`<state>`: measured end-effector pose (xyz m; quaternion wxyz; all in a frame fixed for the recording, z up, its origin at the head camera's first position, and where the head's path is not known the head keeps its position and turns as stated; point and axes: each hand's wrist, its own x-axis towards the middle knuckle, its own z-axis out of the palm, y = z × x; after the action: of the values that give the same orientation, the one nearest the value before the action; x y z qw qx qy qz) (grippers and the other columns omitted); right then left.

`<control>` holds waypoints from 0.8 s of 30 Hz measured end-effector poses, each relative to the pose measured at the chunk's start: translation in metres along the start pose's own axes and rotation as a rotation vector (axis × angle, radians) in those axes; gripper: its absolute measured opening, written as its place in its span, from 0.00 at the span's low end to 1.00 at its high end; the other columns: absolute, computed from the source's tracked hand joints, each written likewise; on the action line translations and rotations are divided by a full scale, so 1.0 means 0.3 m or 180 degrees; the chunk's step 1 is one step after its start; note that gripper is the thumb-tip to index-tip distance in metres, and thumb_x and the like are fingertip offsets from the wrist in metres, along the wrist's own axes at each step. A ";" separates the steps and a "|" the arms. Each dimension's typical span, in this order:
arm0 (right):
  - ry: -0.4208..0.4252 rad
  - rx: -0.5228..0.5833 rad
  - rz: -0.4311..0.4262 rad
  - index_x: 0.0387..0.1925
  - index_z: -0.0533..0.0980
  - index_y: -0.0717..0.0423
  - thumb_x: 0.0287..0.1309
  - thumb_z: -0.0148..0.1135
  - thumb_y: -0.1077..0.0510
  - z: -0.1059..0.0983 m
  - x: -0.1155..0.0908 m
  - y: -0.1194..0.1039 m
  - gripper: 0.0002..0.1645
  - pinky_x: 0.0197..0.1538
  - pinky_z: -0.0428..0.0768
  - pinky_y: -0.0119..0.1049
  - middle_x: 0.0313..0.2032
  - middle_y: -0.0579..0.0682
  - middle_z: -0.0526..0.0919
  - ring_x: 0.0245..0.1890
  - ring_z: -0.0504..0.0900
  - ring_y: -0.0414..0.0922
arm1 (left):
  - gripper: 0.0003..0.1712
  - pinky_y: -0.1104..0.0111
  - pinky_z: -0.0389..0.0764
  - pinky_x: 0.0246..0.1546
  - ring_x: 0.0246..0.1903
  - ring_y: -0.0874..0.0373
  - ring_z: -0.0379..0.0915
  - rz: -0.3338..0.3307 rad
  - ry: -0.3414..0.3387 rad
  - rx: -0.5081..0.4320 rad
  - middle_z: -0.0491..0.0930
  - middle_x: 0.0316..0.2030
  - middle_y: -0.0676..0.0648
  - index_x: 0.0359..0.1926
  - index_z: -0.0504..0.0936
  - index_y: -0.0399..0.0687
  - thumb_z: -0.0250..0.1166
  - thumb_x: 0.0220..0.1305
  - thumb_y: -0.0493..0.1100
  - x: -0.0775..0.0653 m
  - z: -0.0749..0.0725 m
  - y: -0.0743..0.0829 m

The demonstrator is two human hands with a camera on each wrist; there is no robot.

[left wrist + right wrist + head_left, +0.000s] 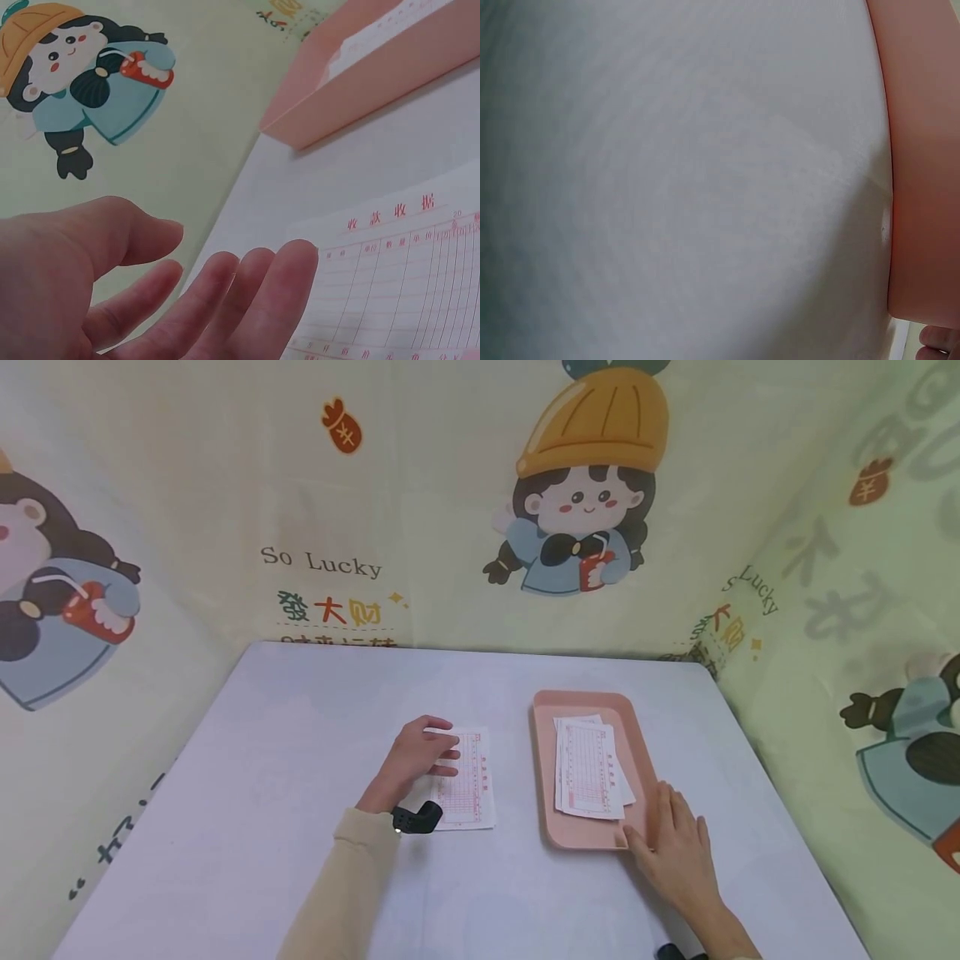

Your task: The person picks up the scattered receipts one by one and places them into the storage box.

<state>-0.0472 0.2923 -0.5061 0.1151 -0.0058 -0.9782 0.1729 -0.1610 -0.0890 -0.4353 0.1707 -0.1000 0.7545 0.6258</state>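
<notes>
In the head view, my left hand [420, 752] hovers over the left edge of a white receipt sheet [468, 781] printed with a red grid. Its fingers are loosely spread and hold nothing; the left wrist view shows a gap between thumb and fingertips, with the printed receipt form [390, 277] beside them. A pink tray [555, 831] lies to the right, bearing a loose pile of similar receipt slips [588, 768]. My right hand [678, 852] rests at the tray's near right corner, thumb by the near rim and extended fingers along the right side. In the right wrist view only fingertips [937, 345] show.
A white table [300, 735] carries everything. Cloth walls [450, 510] with cartoon prints and lettering rise behind it and on both sides. A black wrist camera [418, 818] sits on the left wrist, beside the receipt sheet.
</notes>
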 end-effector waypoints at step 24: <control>-0.0039 -0.0044 -0.0008 0.74 0.49 0.70 0.59 0.64 0.40 -0.009 0.001 -0.010 0.57 0.63 0.54 0.77 0.68 0.73 0.59 0.68 0.58 0.69 | 0.20 0.68 0.87 0.31 0.36 0.53 0.83 -0.0343 0.0525 0.0327 0.79 0.46 0.39 0.60 0.71 0.46 0.58 0.70 0.44 0.003 -0.049 -0.058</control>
<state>-0.0467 0.2903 -0.5025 0.1092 -0.0043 -0.9800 0.1660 -0.1574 -0.1068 -0.4493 0.1463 -0.1827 0.7906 0.5659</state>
